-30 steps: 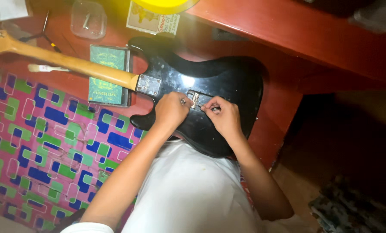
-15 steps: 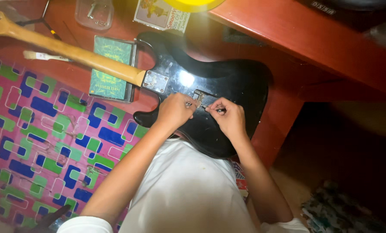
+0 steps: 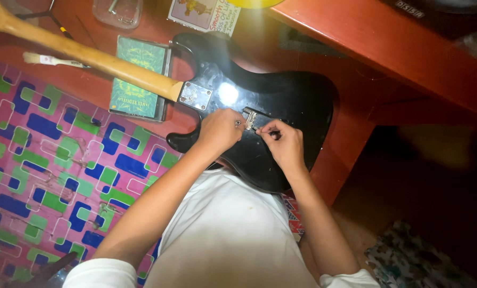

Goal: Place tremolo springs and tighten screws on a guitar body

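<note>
Nearest, the left hand (image 3: 221, 129) and right hand (image 3: 283, 144) rest on the black guitar body (image 3: 297, 104), fingers pinched around a small metal part (image 3: 250, 119) at its middle. Beyond the body, the wooden neck (image 3: 89, 58) crosses a green book (image 3: 137, 77).

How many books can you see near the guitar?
1. A green book lies flat under the guitar neck. A printed card lies at the top edge; it may be another book, I cannot tell.
</note>
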